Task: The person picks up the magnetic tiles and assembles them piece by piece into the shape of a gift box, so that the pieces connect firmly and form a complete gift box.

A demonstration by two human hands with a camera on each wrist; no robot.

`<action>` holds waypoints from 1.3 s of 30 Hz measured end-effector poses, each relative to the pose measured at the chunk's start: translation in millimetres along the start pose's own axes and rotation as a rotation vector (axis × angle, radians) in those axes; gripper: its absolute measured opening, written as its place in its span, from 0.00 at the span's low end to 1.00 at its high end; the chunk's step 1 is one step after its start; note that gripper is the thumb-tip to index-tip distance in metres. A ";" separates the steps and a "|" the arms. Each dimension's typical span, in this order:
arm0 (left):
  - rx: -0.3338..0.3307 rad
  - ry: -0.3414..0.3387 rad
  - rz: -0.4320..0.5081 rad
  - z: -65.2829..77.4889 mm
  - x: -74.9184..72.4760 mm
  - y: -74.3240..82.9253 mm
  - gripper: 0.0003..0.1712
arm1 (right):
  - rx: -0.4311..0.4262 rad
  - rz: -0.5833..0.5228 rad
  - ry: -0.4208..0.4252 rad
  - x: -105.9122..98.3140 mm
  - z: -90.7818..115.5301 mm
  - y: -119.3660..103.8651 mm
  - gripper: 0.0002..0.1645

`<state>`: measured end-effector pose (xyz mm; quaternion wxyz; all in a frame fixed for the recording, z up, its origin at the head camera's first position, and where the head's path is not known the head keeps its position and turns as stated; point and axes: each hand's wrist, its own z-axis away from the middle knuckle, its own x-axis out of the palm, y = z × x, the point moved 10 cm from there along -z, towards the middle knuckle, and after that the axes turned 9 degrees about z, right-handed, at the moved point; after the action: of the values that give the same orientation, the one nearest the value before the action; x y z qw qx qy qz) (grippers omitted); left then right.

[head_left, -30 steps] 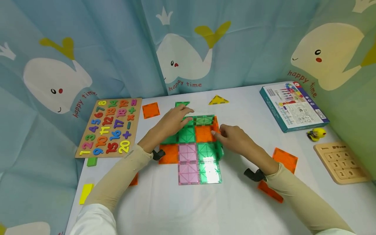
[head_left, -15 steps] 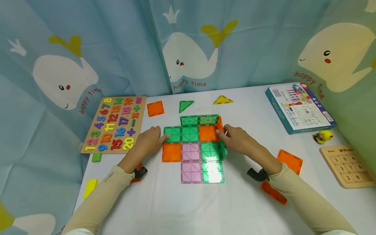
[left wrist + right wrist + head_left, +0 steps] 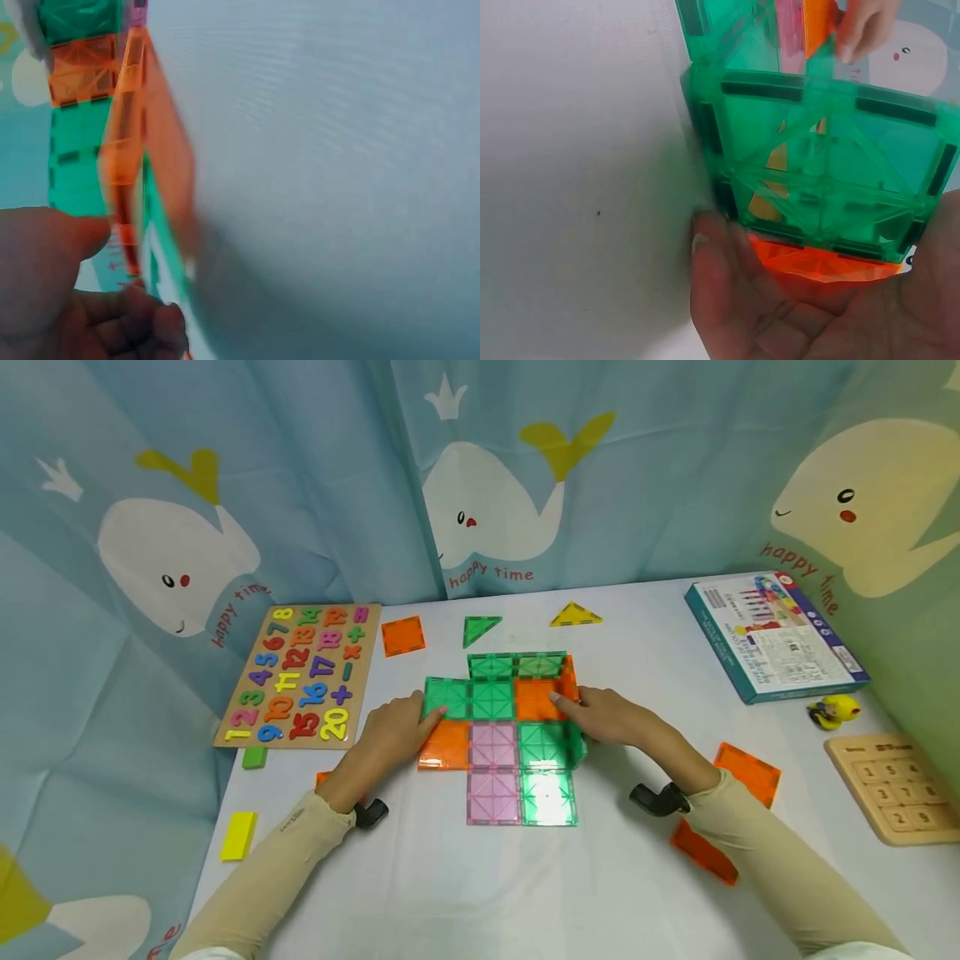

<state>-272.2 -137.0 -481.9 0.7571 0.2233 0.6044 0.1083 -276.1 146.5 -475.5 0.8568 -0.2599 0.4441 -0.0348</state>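
Flat translucent magnetic tiles, including a pink tile (image 3: 492,745), lie joined in a panel, with upright green tiles (image 3: 517,666) along its back edge. My left hand (image 3: 393,727) pinches the left edge of the panel at a green magnetic tile (image 3: 448,696). The orange tile (image 3: 124,142) in front of it is tilted up from the table in the left wrist view. On the right side, my right hand (image 3: 611,717) holds an upright orange magnetic tile (image 3: 571,675), thumb inside and fingers outside. Beside it a green tile (image 3: 825,165) also stands upright.
Behind the panel lie an orange square (image 3: 403,636), a green triangle (image 3: 478,628) and a yellow triangle (image 3: 575,615). A number board (image 3: 360,693) lies left. At right are a box (image 3: 780,635), a yellow toy (image 3: 834,711), a wooden number puzzle (image 3: 888,743) and orange tiles (image 3: 748,772).
My left hand has moved from the back upright tiles down to the panel's left edge and grips there. The left orange tile now tilts up. My right hand stays at the right side.
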 end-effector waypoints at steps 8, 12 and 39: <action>0.190 0.069 0.183 3.4 -18.1 48.6 0.20 | -0.002 0.027 0.010 -0.5 3.7 3.8 0.55; 0.214 0.048 0.216 2.2 -13.1 57.8 0.21 | -0.005 0.035 0.049 -1.6 9.6 -3.1 0.59; 0.182 -0.011 0.317 -1.8 -4.6 56.8 0.21 | -0.524 0.791 0.297 95.1 71.1 -112.2 0.45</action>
<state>-269.1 -88.8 -451.6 0.7104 0.3840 0.5648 0.1700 -144.1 51.6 -459.3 0.6377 -0.2705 0.6197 0.3690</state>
